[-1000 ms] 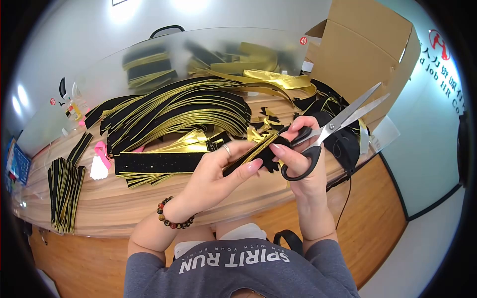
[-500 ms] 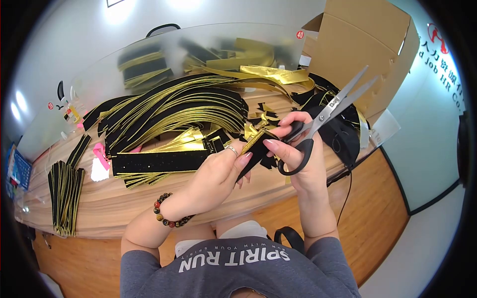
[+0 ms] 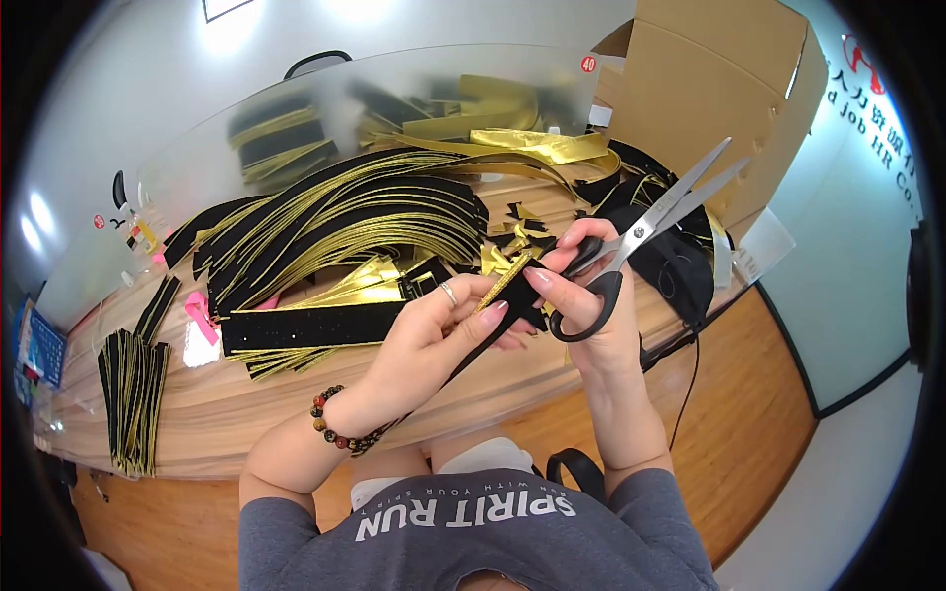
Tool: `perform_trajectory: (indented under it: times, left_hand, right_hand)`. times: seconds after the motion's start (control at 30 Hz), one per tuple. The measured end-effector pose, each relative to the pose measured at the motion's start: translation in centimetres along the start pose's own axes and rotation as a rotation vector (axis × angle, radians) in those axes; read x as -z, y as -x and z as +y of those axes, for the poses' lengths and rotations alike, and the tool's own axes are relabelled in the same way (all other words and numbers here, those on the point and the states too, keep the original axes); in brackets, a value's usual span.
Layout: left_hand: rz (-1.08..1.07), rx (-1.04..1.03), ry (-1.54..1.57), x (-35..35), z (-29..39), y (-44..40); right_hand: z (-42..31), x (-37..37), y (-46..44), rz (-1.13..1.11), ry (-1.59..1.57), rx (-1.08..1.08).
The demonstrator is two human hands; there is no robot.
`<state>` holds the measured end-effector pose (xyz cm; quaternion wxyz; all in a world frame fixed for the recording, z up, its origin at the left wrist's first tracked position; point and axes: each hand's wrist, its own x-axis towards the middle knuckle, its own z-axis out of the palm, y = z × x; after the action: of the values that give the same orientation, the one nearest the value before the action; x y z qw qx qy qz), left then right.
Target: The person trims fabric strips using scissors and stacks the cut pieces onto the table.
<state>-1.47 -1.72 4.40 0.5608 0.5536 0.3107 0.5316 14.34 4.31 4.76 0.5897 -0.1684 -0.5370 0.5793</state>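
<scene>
A black strip with a gold edge [image 3: 506,286] is pinched by my left hand [image 3: 434,340], its tail running down past the wrist. My right hand [image 3: 591,305] has the black-handled scissors [image 3: 639,232] hooked on its fingers, blades parted and pointing up and right, away from the strip. Its thumb and a finger also pinch the strip's upper end. Behind the hands lie small black and gold scraps [image 3: 522,234]. A large pile of black strips with gold edges [image 3: 345,222] is to the left, with a flat black band [image 3: 305,328] in front of it.
A smaller strip bundle [image 3: 133,394] lies at the table's left, near pink ribbon [image 3: 200,315]. A frosted divider [image 3: 384,69] stands behind the piles. At the right are a cardboard box [image 3: 709,89] and a black bag [image 3: 675,276]. The wooden table [image 3: 256,424] has its edge near my body.
The strip's tail now shows below my left hand, reaching toward the wrist. The scissors have tilted more upward and shifted left with my right hand. The view has shifted slightly.
</scene>
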Motion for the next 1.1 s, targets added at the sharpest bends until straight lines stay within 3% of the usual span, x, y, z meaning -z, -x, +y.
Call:
perform_trajectory:
  times: [0.07, 0.17, 0.3, 0.37, 0.4, 0.43, 0.5, 0.6, 0.7, 0.8, 1.1]
  left_hand:
    - [0.039, -0.106, -0.300, 0.0, 0.3, -0.2]
    - [0.028, -0.002, -0.168, 0.1, 0.5, -0.4]
    - [0.040, -0.032, -0.226, 0.1, 0.8, -0.5]
    - [0.082, -0.014, -0.195, 0.8, 1.1, -0.7]
    - [0.078, -0.016, -0.262, 1.2, 1.4, -1.0]
    - [0.087, -0.019, -0.263, 1.4, 1.5, -1.1]
    - [0.072, -0.003, -0.326, 1.6, 1.2, -1.3]
    - [0.135, -0.091, -0.361, 1.0, 0.3, -1.6]
    - [0.134, -0.102, -0.547, 1.1, -0.5, -1.7]
    - [0.140, -0.198, -0.619, 0.4, -0.7, -1.6]
    - [0.158, -0.227, -0.800, 1.1, -1.6, -2.0]
  right_hand:
    - [0.1, 0.1, 0.1, 0.001, 0.016, 0.004]
    - [0.0, -0.2, 0.4, 0.037, 0.037, 0.017]
    - [0.2, 1.1, 0.4, -0.006, 0.125, -0.019]
    - [0.9, 2.3, 1.0, -0.157, 0.135, -0.017]
    - [1.5, 2.7, 1.5, -0.211, 0.274, -0.042]
    - [3.0, 3.5, 1.9, -0.245, 0.181, -0.198]
    - [4.8, 3.7, 3.2, -0.356, 0.363, -0.170]
    - [4.5, 3.2, 4.7, -0.350, 0.416, -0.193]
    - [3.6, 2.6, 4.4, -0.373, 0.448, -0.203]
    - [3.5, 3.1, 4.2, -0.425, 0.496, -0.235]
    - [4.0, 3.6, 3.9, -0.431, 0.518, -0.208]
